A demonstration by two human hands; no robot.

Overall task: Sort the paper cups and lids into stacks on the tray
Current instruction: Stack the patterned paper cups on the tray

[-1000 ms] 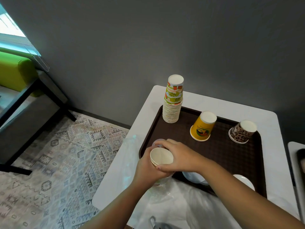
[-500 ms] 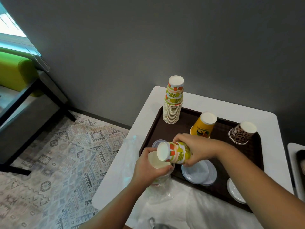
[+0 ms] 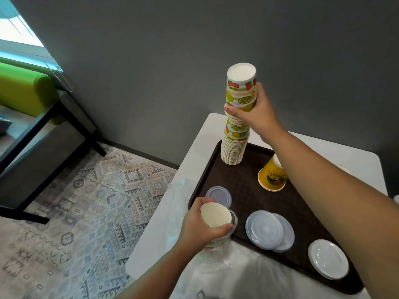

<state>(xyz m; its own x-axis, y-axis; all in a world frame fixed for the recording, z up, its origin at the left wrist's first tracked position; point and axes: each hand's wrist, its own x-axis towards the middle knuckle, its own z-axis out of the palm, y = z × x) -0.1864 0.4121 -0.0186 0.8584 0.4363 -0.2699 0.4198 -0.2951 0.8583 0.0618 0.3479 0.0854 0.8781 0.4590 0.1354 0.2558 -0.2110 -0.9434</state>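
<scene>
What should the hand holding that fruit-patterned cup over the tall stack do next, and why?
Probably lower it and let go. The right hand grips the fruit cup upside down, right above the matching stack on the tray, so pressing it down would nest it.

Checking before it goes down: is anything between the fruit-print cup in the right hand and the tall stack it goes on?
Nothing visible. The right hand holds the cup upside down directly over the stack, already lined up with its top.
</scene>
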